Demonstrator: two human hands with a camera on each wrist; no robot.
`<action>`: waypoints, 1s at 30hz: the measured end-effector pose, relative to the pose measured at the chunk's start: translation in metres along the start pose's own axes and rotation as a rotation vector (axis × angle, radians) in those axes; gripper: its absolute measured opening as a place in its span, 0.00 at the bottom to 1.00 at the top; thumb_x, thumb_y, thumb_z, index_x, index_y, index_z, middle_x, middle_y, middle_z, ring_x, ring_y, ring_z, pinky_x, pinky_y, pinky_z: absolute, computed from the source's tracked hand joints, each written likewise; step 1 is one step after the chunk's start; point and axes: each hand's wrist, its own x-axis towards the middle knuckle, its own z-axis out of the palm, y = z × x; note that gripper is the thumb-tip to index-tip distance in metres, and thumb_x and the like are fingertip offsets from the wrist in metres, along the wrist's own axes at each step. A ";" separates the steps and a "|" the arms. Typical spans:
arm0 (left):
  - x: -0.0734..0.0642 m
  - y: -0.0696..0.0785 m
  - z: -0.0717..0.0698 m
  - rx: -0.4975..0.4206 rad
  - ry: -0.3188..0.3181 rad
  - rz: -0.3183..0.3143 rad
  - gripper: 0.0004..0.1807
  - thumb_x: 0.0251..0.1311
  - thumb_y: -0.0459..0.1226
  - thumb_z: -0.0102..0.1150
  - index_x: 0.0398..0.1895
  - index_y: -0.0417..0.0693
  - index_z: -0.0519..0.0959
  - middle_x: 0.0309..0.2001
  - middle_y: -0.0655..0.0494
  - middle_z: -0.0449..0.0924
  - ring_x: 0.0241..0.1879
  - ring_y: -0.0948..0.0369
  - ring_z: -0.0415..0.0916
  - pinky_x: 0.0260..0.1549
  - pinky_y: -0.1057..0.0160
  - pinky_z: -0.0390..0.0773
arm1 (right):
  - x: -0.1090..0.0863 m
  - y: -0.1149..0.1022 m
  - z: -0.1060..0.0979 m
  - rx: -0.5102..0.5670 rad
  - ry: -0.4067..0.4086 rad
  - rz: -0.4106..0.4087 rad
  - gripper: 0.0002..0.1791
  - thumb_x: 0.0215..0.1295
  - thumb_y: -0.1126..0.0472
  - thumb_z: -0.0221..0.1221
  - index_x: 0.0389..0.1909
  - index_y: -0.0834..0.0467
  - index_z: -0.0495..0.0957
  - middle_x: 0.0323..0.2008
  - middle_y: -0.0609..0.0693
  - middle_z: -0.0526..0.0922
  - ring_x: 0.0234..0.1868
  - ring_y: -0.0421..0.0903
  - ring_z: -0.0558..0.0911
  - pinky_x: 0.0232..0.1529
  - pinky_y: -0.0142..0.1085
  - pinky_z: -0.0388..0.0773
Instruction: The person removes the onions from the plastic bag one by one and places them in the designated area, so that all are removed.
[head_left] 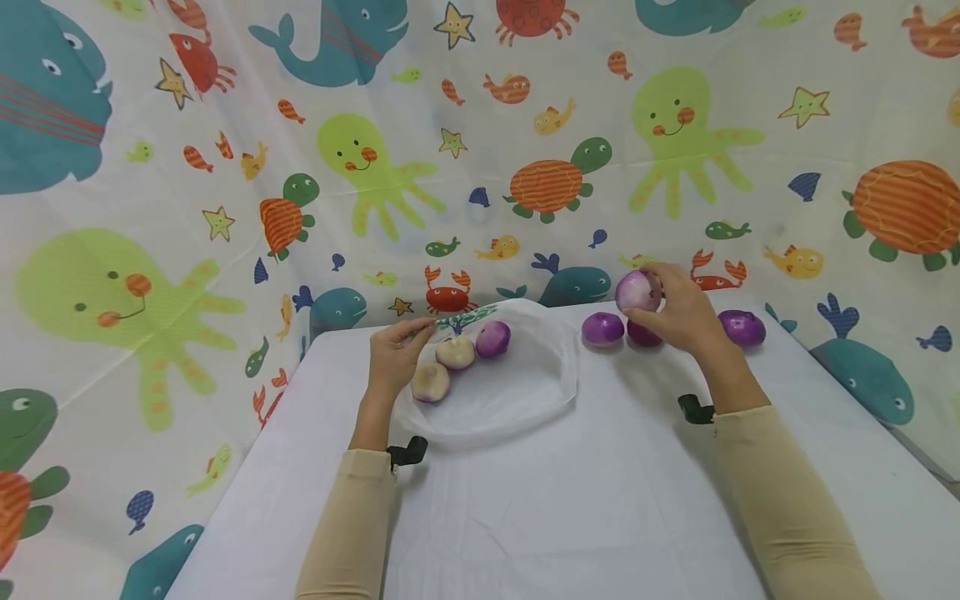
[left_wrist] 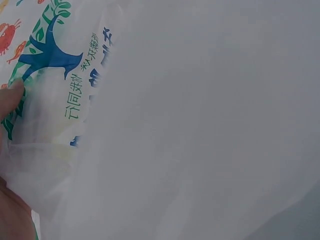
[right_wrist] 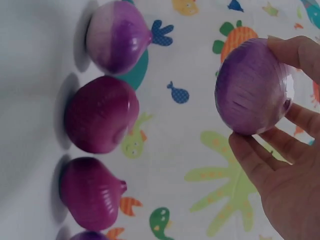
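Note:
My right hand (head_left: 678, 308) grips a purple-and-white onion (right_wrist: 255, 86) between thumb and fingertips, raised over the table at the back right. Below and beside it sit a purple onion (head_left: 602, 330), a dark red onion (right_wrist: 101, 114) and another purple onion (head_left: 742, 329). With thumb and fingers my left hand (head_left: 396, 354) pinches the left edge of a thin white plastic bag (head_left: 517, 400). Green and blue print (left_wrist: 52, 52) shows on the bag close to the thumb. Two pale onions (head_left: 454, 352) and a purple onion (head_left: 492, 340) lie in the bag's open mouth.
A white cloth covers the table (head_left: 570, 517). Behind it hangs a curtain (head_left: 465, 125) printed with sea animals, also along the left side. Each wrist wears a black camera mount (head_left: 407, 451).

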 end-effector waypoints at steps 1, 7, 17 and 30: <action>0.000 0.000 0.000 0.000 0.000 0.000 0.08 0.65 0.24 0.65 0.45 0.30 0.87 0.44 0.35 0.89 0.44 0.38 0.86 0.45 0.81 0.78 | 0.000 0.002 -0.002 -0.001 -0.003 0.006 0.43 0.64 0.48 0.71 0.76 0.53 0.63 0.72 0.62 0.67 0.60 0.63 0.72 0.63 0.68 0.74; 0.001 -0.001 0.003 0.005 0.008 -0.005 0.07 0.65 0.24 0.65 0.44 0.31 0.87 0.44 0.36 0.89 0.45 0.39 0.86 0.45 0.82 0.77 | -0.001 0.017 -0.013 -0.048 -0.030 0.020 0.45 0.65 0.45 0.70 0.78 0.50 0.62 0.74 0.62 0.66 0.66 0.67 0.70 0.63 0.72 0.71; 0.002 -0.002 0.006 0.017 0.014 0.002 0.07 0.65 0.25 0.66 0.44 0.30 0.87 0.44 0.36 0.89 0.45 0.39 0.86 0.46 0.82 0.77 | -0.002 0.042 -0.027 -0.095 -0.048 0.040 0.46 0.63 0.42 0.72 0.78 0.51 0.64 0.74 0.68 0.63 0.69 0.72 0.66 0.62 0.76 0.68; 0.003 -0.004 0.008 0.017 0.016 -0.002 0.07 0.65 0.24 0.66 0.44 0.30 0.87 0.43 0.36 0.89 0.43 0.38 0.86 0.44 0.83 0.76 | -0.010 0.072 -0.059 -0.109 -0.124 0.124 0.50 0.63 0.36 0.69 0.79 0.53 0.61 0.72 0.74 0.60 0.66 0.77 0.63 0.61 0.79 0.64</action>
